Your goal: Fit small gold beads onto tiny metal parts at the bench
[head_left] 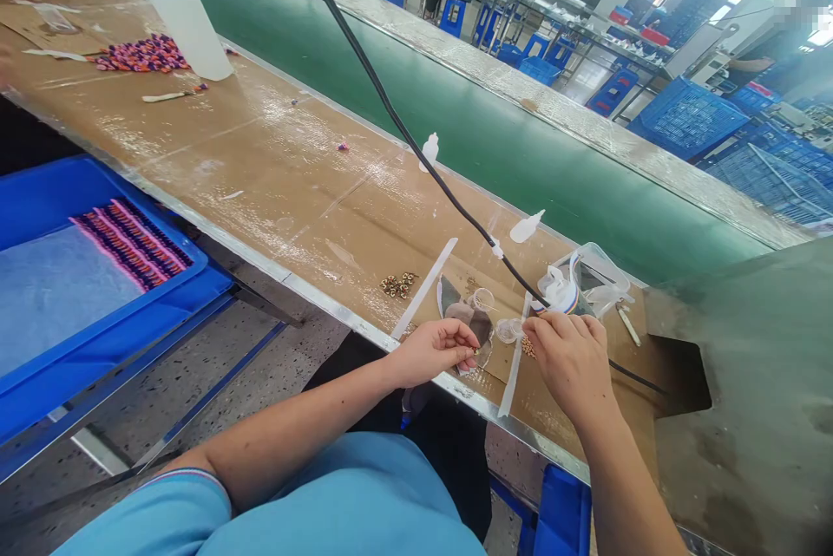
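My left hand (437, 352) is at the table's near edge, thumb and fingertips pinched on a tiny piece too small to name. To its right, my right hand (570, 358) hangs over the table with its fingers drawn together; whatever lies between them is hidden. Small tan pieces (528, 348) and a clear round dish (508, 330) are beside its fingertips. Beyond my left hand lie a dark grey scrap (480, 326) and a second clear round dish (482, 299). A small cluster of dark and gold pieces (397, 285) rests farther left.
A black cable (390, 109) slants across the brown-covered table (279, 183). Two small white bottles (527, 226) stand or lie along the back edge. A clear tub (602, 274) is behind my right hand. At left are a large bottle (188, 27), purple-orange pieces (140, 54) and a blue tray (39, 374).
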`<act>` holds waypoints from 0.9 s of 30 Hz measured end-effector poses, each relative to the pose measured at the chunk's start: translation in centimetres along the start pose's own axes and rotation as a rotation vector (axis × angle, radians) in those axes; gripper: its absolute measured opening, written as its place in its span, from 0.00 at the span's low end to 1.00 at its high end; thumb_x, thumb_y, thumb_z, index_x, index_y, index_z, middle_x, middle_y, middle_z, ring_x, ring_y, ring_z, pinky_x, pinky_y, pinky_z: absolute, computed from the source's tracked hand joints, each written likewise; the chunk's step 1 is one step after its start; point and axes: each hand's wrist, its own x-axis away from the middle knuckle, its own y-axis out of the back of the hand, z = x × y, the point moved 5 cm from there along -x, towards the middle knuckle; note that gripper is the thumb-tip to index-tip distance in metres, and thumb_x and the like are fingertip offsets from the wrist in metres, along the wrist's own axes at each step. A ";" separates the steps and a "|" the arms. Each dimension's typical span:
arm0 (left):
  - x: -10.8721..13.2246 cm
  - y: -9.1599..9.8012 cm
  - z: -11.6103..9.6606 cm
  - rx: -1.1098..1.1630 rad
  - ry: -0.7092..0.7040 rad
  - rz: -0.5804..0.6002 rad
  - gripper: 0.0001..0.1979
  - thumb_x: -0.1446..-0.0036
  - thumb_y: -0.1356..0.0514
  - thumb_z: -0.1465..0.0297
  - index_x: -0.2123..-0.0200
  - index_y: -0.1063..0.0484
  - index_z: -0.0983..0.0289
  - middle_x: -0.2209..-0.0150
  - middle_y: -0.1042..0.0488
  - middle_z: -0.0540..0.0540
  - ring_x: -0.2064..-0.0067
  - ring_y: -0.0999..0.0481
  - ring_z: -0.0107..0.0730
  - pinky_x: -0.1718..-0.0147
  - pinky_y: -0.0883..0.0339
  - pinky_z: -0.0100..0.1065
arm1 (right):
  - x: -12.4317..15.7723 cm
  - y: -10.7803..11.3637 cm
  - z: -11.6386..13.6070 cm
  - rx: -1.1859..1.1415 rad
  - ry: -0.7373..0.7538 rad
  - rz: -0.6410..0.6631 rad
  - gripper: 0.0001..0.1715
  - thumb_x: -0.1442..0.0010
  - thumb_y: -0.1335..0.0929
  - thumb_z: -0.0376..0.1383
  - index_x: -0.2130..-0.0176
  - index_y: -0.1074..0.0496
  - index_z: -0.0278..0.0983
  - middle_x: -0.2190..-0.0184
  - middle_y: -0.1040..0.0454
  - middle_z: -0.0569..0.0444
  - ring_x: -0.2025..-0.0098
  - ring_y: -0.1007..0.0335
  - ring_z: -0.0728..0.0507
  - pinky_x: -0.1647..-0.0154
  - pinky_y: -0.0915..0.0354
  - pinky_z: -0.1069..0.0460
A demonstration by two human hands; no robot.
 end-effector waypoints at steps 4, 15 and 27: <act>0.0 0.1 -0.2 0.025 0.016 -0.013 0.18 0.58 0.31 0.62 0.69 0.32 0.67 0.76 0.26 0.51 0.74 0.27 0.25 0.69 0.33 0.31 | 1.6 0.1 0.0 -0.237 -0.160 -0.081 0.13 0.36 0.38 0.38 0.68 0.28 0.39 0.70 0.28 0.54 0.68 0.36 0.46 0.62 0.45 0.50; -0.3 -0.8 -0.7 0.048 0.062 0.008 0.23 0.64 0.29 0.59 0.70 0.29 0.69 0.78 0.26 0.50 0.76 0.28 0.22 0.72 0.35 0.27 | 5.1 -3.5 4.9 -0.781 -0.572 -0.292 0.08 0.38 0.36 0.37 0.68 0.29 0.39 0.70 0.30 0.55 0.66 0.33 0.47 0.65 0.37 0.51; -0.6 -0.4 -0.3 0.023 0.074 0.017 0.20 0.63 0.29 0.60 0.72 0.31 0.68 0.80 0.25 0.51 0.78 0.27 0.24 0.74 0.34 0.28 | 4.6 -3.8 5.3 -0.795 -0.528 -0.279 0.08 0.38 0.36 0.36 0.67 0.28 0.39 0.70 0.30 0.54 0.66 0.34 0.46 0.66 0.36 0.51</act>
